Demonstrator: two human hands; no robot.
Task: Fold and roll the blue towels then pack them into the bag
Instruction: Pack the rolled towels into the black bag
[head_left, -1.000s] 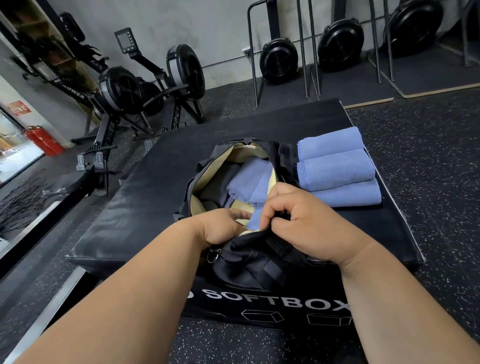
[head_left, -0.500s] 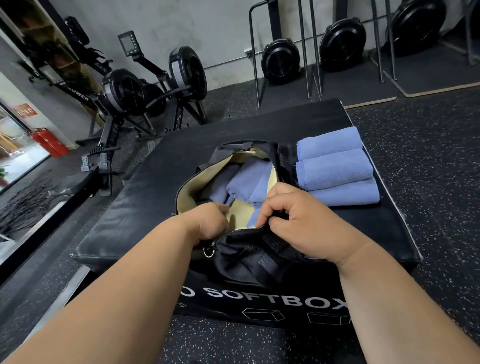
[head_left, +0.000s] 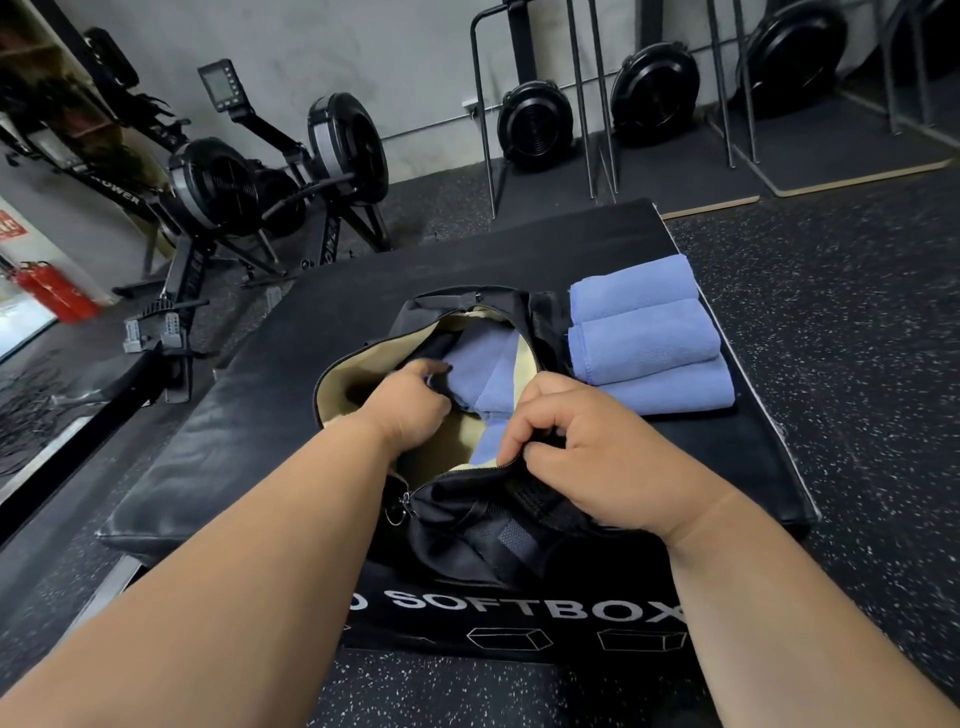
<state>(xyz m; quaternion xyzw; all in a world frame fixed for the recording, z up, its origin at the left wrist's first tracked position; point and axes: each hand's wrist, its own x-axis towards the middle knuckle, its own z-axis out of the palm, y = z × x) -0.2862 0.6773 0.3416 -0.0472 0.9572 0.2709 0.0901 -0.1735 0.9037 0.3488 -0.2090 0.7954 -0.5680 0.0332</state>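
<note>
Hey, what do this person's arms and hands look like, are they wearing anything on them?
Both forearms are bare up to the frame's edge, no sleeves in view. The left hand and right hand wear no gloves, and no watch, ring or wristband shows.

Blue towels (head_left: 644, 343), black bag (head_left: 467, 525)

**Readable lettering in the gym**

The black padded box (head_left: 467, 260) that serves as the worktop carries large white capitals on its near face, "SOFTBOX" (head_left: 540, 605), with a part-hidden round letter or mark before the word. Below the word stand two small white outline drawings of boxes (head_left: 509, 638).

On the frame of a rowing machine (head_left: 218, 192) at the left, white letters read "OWER" (head_left: 120, 192); the start is cut off.

A red sign (head_left: 6, 224) at the left edge bears white characters, too blurred to read.
</note>
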